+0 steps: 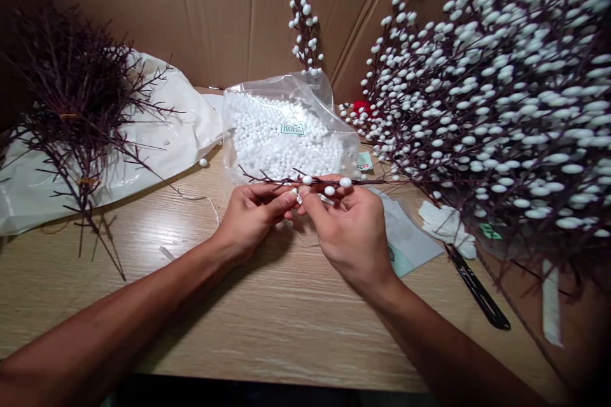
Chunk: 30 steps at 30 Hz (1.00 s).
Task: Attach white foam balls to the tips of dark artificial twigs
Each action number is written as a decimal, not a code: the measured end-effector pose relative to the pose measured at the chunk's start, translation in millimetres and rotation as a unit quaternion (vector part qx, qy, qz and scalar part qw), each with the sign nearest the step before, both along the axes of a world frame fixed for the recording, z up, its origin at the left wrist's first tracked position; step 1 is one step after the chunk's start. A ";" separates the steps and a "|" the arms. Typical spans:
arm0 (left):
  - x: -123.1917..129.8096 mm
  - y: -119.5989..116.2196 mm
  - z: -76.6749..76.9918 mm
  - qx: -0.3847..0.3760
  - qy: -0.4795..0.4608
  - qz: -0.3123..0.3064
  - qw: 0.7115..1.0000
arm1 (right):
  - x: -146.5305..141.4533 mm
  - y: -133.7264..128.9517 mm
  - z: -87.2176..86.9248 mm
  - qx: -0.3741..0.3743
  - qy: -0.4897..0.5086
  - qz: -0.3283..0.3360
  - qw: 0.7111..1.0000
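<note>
A thin dark branch [387, 182] lies level across both hands, with a few white beads [345, 182] on its middle part and bare twigs at its left end. Closed round the left part of the branch is my left hand [251, 213], thumb and finger pinched near a small white piece. My right hand [351, 222] holds the branch too, its thumb tip almost touching my left thumb. Just behind the hands sits a clear plastic bag [286, 133] full of white beads.
Bare dark branches [71, 89] lie on a white plastic sheet [191, 121] at left. A large heap of beaded branches [482, 102] fills the right. A black cutter [480, 292], crumpled white tissue [446, 226] and a flat plastic packet [413, 241] lie right of the hands. Cardboard [214, 13] stands behind.
</note>
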<state>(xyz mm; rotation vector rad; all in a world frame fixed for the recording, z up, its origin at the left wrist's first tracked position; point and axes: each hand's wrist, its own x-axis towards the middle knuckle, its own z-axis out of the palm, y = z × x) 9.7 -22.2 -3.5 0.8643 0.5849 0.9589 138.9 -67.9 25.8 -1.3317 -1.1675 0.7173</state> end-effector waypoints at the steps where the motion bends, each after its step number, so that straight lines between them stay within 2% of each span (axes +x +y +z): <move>1: 0.0 0.0 0.2 0.000 -0.003 -0.004 1.000 | 0.2 0.1 0.2 -0.001 -0.002 -0.006 1.000; 16: 0.8 0.0 -0.9 0.009 0.021 0.012 1.000 | -2.0 0.8 -3.8 0.000 -0.002 -0.019 1.000; 23: 0.5 1.8 -2.7 0.009 0.018 0.005 1.000 | 0.6 0.1 2.6 -0.014 -0.014 -0.031 0.999; 30: 0.3 1.0 0.1 0.008 0.034 0.018 0.999 | 5.9 0.5 6.3 -0.041 0.020 -0.027 0.999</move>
